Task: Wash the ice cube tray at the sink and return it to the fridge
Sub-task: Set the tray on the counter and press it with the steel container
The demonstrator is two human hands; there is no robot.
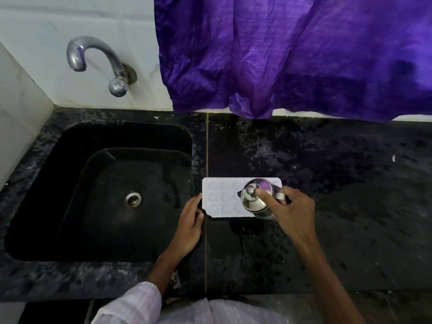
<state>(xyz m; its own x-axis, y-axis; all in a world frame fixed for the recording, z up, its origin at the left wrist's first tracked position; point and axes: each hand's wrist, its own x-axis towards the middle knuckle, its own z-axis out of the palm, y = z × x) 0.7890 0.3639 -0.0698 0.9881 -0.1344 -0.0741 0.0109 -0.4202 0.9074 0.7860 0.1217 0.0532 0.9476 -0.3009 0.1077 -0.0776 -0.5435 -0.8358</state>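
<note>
A white ice cube tray (222, 197) with several heart-shaped cells lies flat on the black counter, just right of the sink (70, 183). My left hand (190, 220) holds the tray's left edge, with the thumb on its corner. My right hand (292, 211) grips the handle of a small steel jug (257, 199) with a lid. Its forefinger lies on the lid next to the knob. The jug is tilted over the tray's right half and hides several cells. I cannot make out any stream of water.
A chrome tap (93, 59) juts from the white wall above the black sink, which has a steel drain (132, 199). A purple curtain (292, 54) hangs over the counter's back edge. The black stone counter (350, 183) stretches to the right, wet in front of the tray.
</note>
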